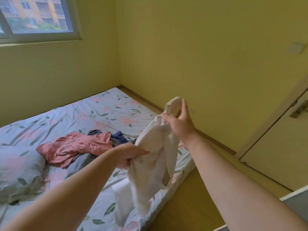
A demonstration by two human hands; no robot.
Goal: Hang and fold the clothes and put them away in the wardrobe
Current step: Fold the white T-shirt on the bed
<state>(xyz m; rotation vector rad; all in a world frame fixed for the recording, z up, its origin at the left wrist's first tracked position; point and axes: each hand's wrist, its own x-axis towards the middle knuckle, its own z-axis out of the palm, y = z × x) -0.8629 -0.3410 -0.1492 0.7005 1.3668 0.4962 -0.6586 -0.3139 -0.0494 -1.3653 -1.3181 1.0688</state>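
A white garment (150, 167) hangs in the air above the bed's right edge, held by both hands. My right hand (179, 121) grips its upper end, bunched between fingers and thumb. My left hand (131, 155) is closed on a fold lower down, at the garment's left side. The cloth droops below in loose folds, blurred at the bottom. On the flowered bedsheet (106, 107) behind lies a pile of clothes: a pink top (73, 149), a grey piece (80, 164) under it and a dark blue piece (119, 136).
A pillow (18, 170) in matching flowered cloth lies at the left. The low bed meets yellow walls at the far corner. Wooden floor (188, 202) runs along the bed's right side. A closed door with a handle (298, 110) stands at right. A window (35, 15) is upper left.
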